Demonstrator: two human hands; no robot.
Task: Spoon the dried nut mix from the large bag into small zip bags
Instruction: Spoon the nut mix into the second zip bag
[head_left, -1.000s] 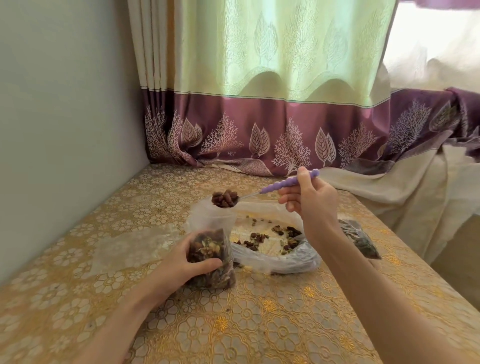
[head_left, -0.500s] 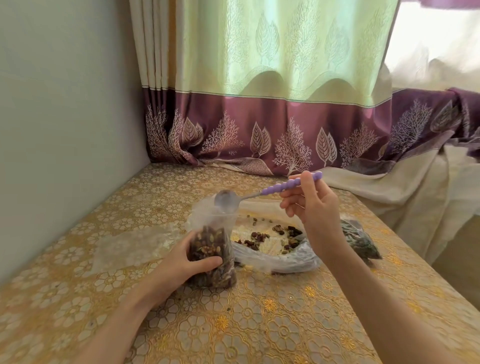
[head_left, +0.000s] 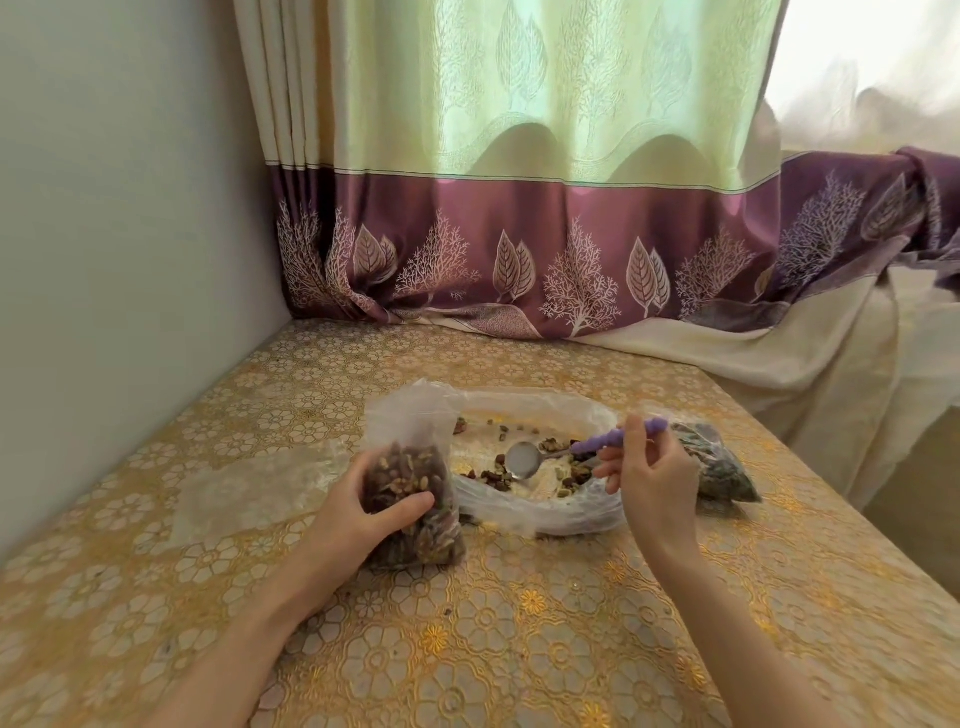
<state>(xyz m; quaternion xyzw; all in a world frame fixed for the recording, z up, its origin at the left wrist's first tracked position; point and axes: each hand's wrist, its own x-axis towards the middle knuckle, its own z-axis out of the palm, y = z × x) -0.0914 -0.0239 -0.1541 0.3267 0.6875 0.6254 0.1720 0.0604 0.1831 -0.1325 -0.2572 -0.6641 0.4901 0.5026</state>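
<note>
My left hand (head_left: 358, 512) grips a small zip bag (head_left: 410, 478) that stands upright on the table, its lower half full of nut mix and its mouth open. Right of it lies the large clear bag (head_left: 550, 512), spread open, with scattered nuts inside. My right hand (head_left: 652, 478) holds a spoon (head_left: 524, 460) by its purple handle. The empty metal bowl of the spoon rests low inside the large bag among the nuts.
A filled small bag (head_left: 719, 465) lies behind my right hand. Empty clear bags (head_left: 249, 478) lie flat left of my left hand. The table (head_left: 519, 649) has a gold floral cloth; a wall stands at the left, a curtain (head_left: 519, 249) at the back, and the table edge at the right.
The spoon tipped its nuts into the small bag, then my right hand lowered the empty spoon into the large bag. My left hand kept its grip on the small bag.
</note>
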